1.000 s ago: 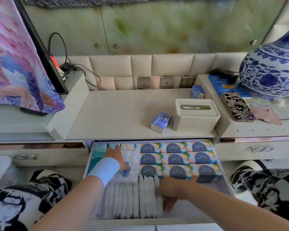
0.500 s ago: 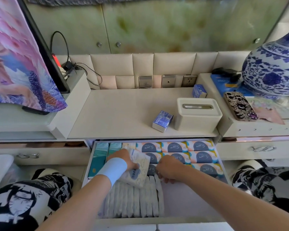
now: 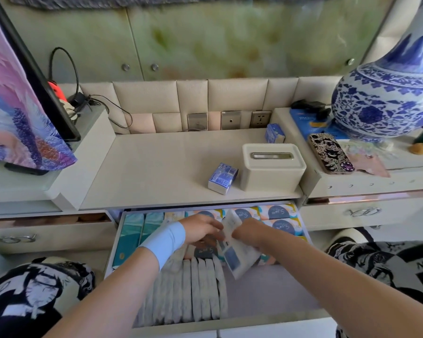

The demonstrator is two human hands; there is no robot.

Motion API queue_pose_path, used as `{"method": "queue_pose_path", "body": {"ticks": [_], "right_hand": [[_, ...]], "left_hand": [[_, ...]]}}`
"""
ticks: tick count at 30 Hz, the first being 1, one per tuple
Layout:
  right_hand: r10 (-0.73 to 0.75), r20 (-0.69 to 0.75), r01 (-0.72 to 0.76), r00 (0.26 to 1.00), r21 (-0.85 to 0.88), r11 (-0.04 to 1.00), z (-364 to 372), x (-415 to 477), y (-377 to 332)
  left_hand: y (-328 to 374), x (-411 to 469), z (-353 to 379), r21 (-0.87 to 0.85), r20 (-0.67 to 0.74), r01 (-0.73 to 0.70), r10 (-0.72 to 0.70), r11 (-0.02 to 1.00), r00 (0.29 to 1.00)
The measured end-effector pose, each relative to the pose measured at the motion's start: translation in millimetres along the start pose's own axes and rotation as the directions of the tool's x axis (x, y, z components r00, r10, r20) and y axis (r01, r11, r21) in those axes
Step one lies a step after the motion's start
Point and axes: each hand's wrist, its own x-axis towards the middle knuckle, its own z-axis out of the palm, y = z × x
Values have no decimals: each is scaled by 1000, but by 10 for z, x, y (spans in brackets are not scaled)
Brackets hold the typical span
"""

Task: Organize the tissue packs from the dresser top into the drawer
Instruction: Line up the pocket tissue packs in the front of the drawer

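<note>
Blue pack [image 3: 222, 178] and tissue box [image 3: 271, 164] stand on the surface [image 3: 169, 167]. Over the drawer [image 3: 254, 322], left hand [image 3: 200, 230] and right hand [image 3: 250, 236] both clamp curled fingers on a white tissue pack [image 3: 238, 258].

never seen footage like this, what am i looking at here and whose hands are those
No machine: a person wears a head camera that looks down at their own hands, so there is one view. The left hand, in a blue wristband, and the right hand hold a white tissue pack over the open drawer, already lined with packs. On the dresser top lie a blue tissue pack, a cream tissue box and a second blue pack behind it. A phone and a vase sit further right.
</note>
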Motion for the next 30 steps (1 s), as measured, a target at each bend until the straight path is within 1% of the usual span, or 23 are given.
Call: {"method": "queue_pose_path", "body": {"ticks": [1,2,3,4,7,8,10,12,14,15,16,17,18,20,22,23,24,25,26,27,28,29,30], "right_hand": [[0,3,0,1000,-94,996,-34,-13,11],[-2,19,5,1000,-178,984,-63,-12,35],[-6,38,17,999,-273,962,-87,-33,61],[-11,55,30,998,-368,929,-96,-68,78],[21,91,32,996,-545,838,9,-76,230],[16,120,57,993,-582,811,83,-19,300],[49,143,47,989,-599,799,263,106,416],[89,168,32,982,-609,793,433,176,462],[82,234,53,969,-519,853,566,136,415],[109,297,17,949,-391,920,636,112,380],[145,371,-66,917,-219,974,709,103,358],[180,446,-164,877,-74,984,756,76,338],[199,500,-242,843,22,970,778,77,320],[208,523,-279,826,60,958,759,93,283],[194,494,-229,847,10,973,731,120,249],[182,454,-185,872,-37,982,710,124,224],[161,388,-129,908,-108,986,684,126,203],[127,310,-57,942,-225,973,657,110,166],[70,220,16,973,-367,930,633,101,125],[-7,130,72,991,-506,860,601,87,79],[-94,60,111,994,-605,788,576,90,41],[-161,22,135,987,-661,738,552,99,1],[-211,6,159,977,-682,714,539,132,-28]], "left_hand": [[-28,22,-41,176,-57,9,1,984,998],[-59,42,-76,364,-132,31,19,931,991],[-100,56,-109,503,-211,73,41,861,977],[-159,89,-149,576,-269,115,55,809,962],[-337,125,-240,637,-374,232,32,735,927],[-391,130,-257,650,-402,266,24,712,915],[-487,125,-268,658,-436,317,2,683,900],[-558,109,-274,637,-468,310,34,706,883],[-597,69,-299,611,-496,268,97,745,863],[-608,42,-313,604,-512,258,118,754,851],[-625,24,-332,607,-536,270,133,748,834],[-646,4,-350,614,-566,305,137,728,813],[-673,-15,-368,613,-600,356,122,706,791],[-747,-26,-410,539,-662,459,19,706,749],[-802,-33,-450,406,-680,523,-134,749,721],[-815,-30,-469,350,-676,534,-188,770,713],[-817,-22,-482,310,-671,536,-219,785,708],[-805,-23,-483,282,-669,538,-239,794,703],[-786,-33,-477,257,-667,549,-264,795,696],[-774,-35,-468,242,-661,565,-292,789,691],[-762,-40,-461,243,-652,589,-320,771,687],[-755,-44,-462,255,-641,613,-343,748,686],[-761,-34,-480,264,-634,628,-359,732,685]]}}
